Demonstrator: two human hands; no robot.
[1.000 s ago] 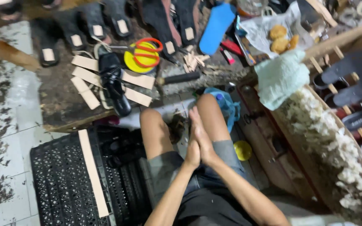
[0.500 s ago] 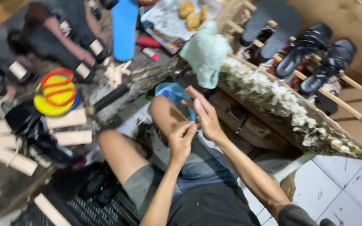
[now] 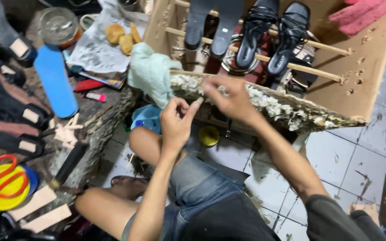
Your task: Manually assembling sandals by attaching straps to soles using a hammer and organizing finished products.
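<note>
Your left hand (image 3: 175, 120) is raised above your bent knee, fingers curled loosely inward with the index finger pointing up toward your right hand; whether it pinches anything, you cannot tell from this view. Your right hand (image 3: 231, 100) is blurred, held just beside the left and a little higher, its fingers bent over the crusted plank (image 3: 291, 109). It touches or nearly touches the plank's whitish top edge; the blur hides whether it grips anything.

The plank runs from the pale green cloth (image 3: 150, 73) at its left end down to the right, directly behind both hands. Behind it is a wooden rack (image 3: 362, 71) with black sandals (image 3: 269, 35) hung on its rods.

Below your hands, between your knee and the plank, sit a blue bag (image 3: 146, 118) and a small yellow lid (image 3: 209, 136) on the tiled floor (image 3: 358, 165).

To your left, the rough bench (image 3: 99, 120) carries a blue bottle (image 3: 55, 80), a jar (image 3: 59, 27), paper with pieces of fried food (image 3: 121, 38), small wood strips (image 3: 45, 209) and a yellow disc with red scissors (image 3: 5, 183).
</note>
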